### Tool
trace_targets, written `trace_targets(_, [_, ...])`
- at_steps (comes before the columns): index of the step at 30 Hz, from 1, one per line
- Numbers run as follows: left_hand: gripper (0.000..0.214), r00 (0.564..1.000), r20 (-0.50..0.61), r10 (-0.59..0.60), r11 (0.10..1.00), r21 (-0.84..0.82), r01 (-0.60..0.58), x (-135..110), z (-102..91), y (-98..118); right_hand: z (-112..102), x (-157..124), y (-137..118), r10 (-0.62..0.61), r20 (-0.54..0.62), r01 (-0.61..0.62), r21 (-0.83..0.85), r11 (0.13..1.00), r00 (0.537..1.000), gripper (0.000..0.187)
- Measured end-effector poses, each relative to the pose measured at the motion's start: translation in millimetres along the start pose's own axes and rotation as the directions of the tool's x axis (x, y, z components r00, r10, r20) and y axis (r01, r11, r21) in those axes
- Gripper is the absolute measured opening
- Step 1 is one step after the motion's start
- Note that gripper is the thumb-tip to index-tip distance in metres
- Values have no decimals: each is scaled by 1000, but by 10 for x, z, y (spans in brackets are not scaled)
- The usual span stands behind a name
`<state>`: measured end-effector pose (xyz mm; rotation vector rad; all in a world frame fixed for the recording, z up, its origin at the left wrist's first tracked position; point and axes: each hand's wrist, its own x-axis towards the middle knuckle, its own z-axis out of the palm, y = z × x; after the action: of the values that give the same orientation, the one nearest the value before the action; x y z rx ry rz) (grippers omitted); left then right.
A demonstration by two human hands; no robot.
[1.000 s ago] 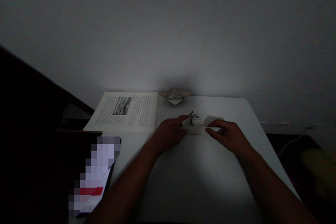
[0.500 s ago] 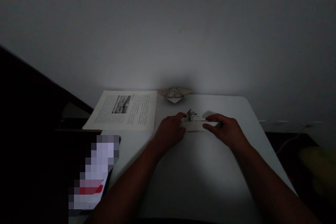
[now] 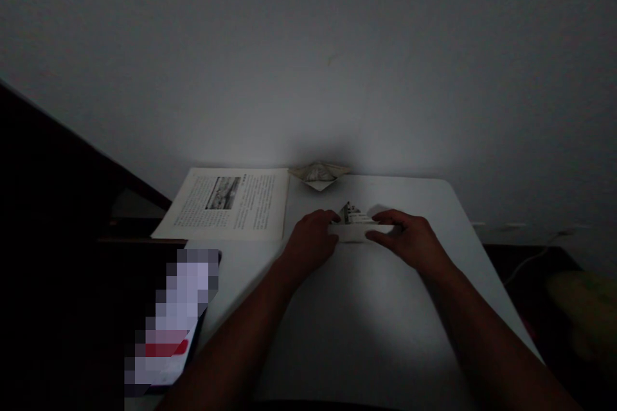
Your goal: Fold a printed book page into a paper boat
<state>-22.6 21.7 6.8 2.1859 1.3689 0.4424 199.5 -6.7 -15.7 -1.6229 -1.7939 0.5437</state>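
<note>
A small folded sheet of printed paper point(image 3: 354, 231) lies between my hands on the white table. Its peak bears print and a dark picture, and a plain pale strip runs along its near edge. My left hand point(image 3: 315, 234) grips the paper's left end between thumb and fingers. At the right end, my right hand point(image 3: 409, 234) pinches it, thumb on the near strip and fingers behind. Just beyond stands a folded paper boat point(image 3: 319, 174), close to the wall.
Printed pages point(image 3: 260, 205) with a picture lie at the table's back left. A lit phone point(image 3: 178, 321), its screen blurred out, is at the left edge. The wall point(image 3: 328, 103) rises behind the white table point(image 3: 405, 189). A pale cable point(image 3: 530, 263) hangs at the right.
My right hand has shifted slightly left along the paper. My left hand keeps its hold, and the paper boat and pages stay where they were.
</note>
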Motion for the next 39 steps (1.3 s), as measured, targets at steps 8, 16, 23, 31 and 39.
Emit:
trace_targets(8, [35,999,8,-32,999,-33,32,-16,-20,18,9,-2,-20,30,69,-33,40,999,997,30])
trace_targets(16, [37,996,36,-77,997,-24,77,0,-43,88,10,80,-49,55,72,-52,-51,997,996,22])
trace_targets(23, [37,993,66,-95,994,56,92,30,-58,95,1,136,-81,137,117,-124,-110,986,984,27])
trace_targets(31, [34,976,162,-145,974,195,112,152,-126,130,-24,153,-125,170,164,-148,-141,979,972,26])
trace_targets(39, [38,959,213,-186,962,240,133,223,-140,182,-22,157,-125,180,171,-157,-140,978,969,26])
